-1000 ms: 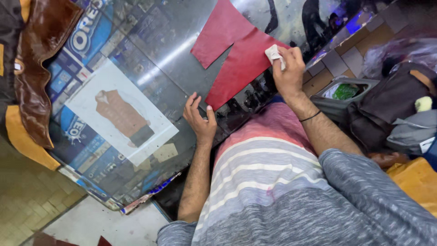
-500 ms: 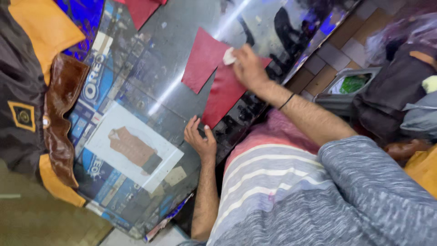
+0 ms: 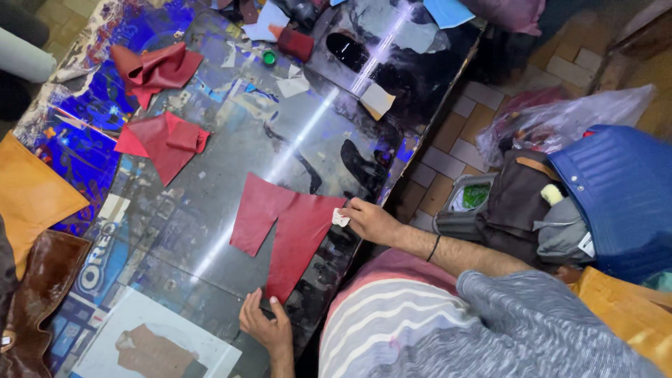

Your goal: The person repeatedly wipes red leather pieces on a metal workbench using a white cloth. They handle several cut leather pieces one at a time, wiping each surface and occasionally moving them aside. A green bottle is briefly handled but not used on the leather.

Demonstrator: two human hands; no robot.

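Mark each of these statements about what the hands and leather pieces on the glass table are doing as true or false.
1. The right hand holds a small white wad at the edge of the red leather piece. True.
2. The left hand lifts the red leather piece off the table. False: it rests on the glass table by the piece's near tip, which lies flat.
3. Two more crumpled red pieces lie farther up the table. True.
4. The printed sheet showing a brown vest lies on top of the red piece. False: it lies apart, near the table's corner.
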